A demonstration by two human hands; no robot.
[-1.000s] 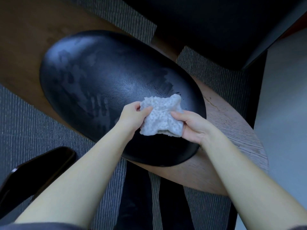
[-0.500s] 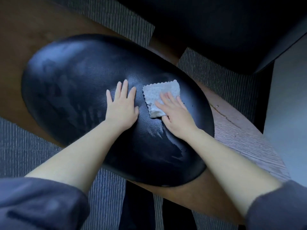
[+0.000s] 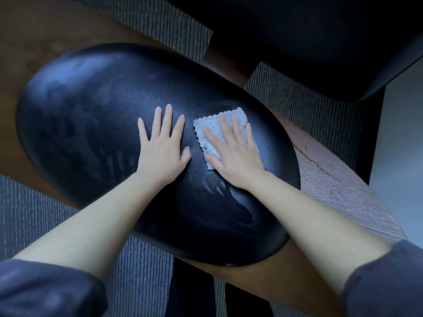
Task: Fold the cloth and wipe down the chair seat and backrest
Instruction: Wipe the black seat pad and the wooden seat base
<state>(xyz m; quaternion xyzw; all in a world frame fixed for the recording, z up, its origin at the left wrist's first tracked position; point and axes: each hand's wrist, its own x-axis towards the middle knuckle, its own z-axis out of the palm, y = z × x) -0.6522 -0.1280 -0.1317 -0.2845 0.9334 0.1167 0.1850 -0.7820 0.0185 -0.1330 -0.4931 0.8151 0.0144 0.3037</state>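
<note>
Cloth [image 3: 211,123] has gone from bunched between both hands to folded flat on the black chair seat [image 3: 91,110], right of centre. Right hand [image 3: 235,159] presses it down, fingers straight and spread. Left hand [image 3: 163,149] lies flat on bare seat just beside it, fingers extended. Wet streaks [image 3: 240,207] sit near the right wrist.

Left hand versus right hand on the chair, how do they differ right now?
The left hand rests bare on the black seat, while the right hand presses the cloth against it. The left hand sits near the seat's middle, and the right hand lies closer to the seat's right-side edge, with wet streaks beside its wrist. Both lie flat, palm down, fingers straight.
</note>
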